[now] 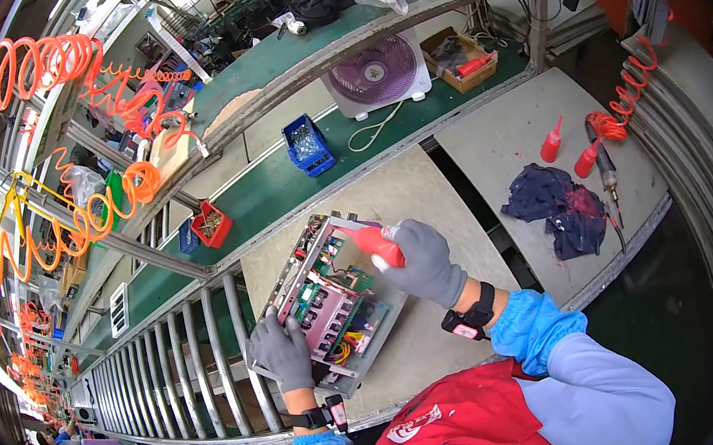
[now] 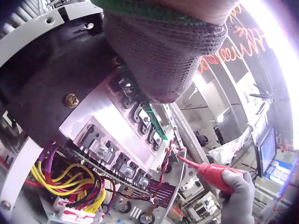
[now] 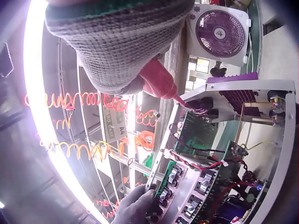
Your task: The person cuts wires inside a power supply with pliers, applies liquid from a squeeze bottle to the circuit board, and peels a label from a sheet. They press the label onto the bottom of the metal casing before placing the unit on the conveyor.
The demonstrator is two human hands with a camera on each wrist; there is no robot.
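Observation:
An open metal chassis holding circuit boards and wires lies tilted on the worktable before me. My gloved left hand grips its near left edge; in the right wrist view that hand's fingers lie at the side rail. In my gloved right hand is a red squeeze bottle, held nozzle down over the chassis's far end. The left wrist view shows the bottle's thin tip close to twisted wires at the corner. Inside, a pink-tinted metal plate carries rows of screwed-down black components.
Two more red bottles, a stained dark cloth and a cylindrical tool with a coiled hose lie on the right. Beyond are a blue bin, a red bin and a purple fan. A roller conveyor extends left.

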